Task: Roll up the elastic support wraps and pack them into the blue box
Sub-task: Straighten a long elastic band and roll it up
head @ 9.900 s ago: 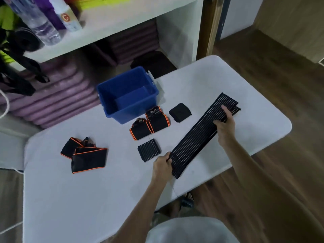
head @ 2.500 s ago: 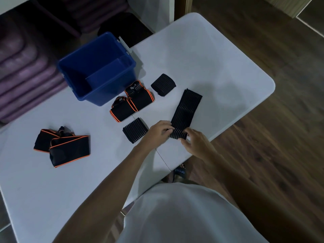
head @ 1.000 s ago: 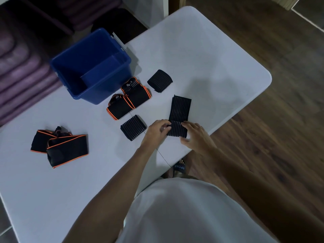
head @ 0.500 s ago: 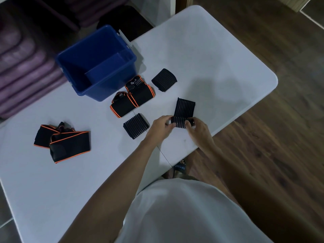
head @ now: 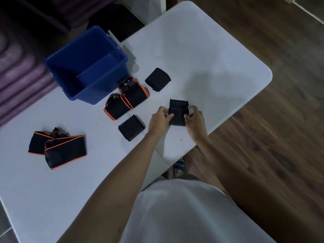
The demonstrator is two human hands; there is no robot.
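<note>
From the head view we see our left hand (head: 160, 118) and right hand (head: 195, 118), each grip clamped on an end of the striped wrap roll (head: 178, 114), on the counter (head: 201, 55), right of the blue box (head: 98, 95).

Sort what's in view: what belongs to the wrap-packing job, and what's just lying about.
Job:
- striped wrap, gripped by left hand and right hand
- rolled striped wrap
- orange-trimmed rolls
- unrolled orange-trimmed wraps
- blue box

Lying about:
- purple mats
- sandal
</note>
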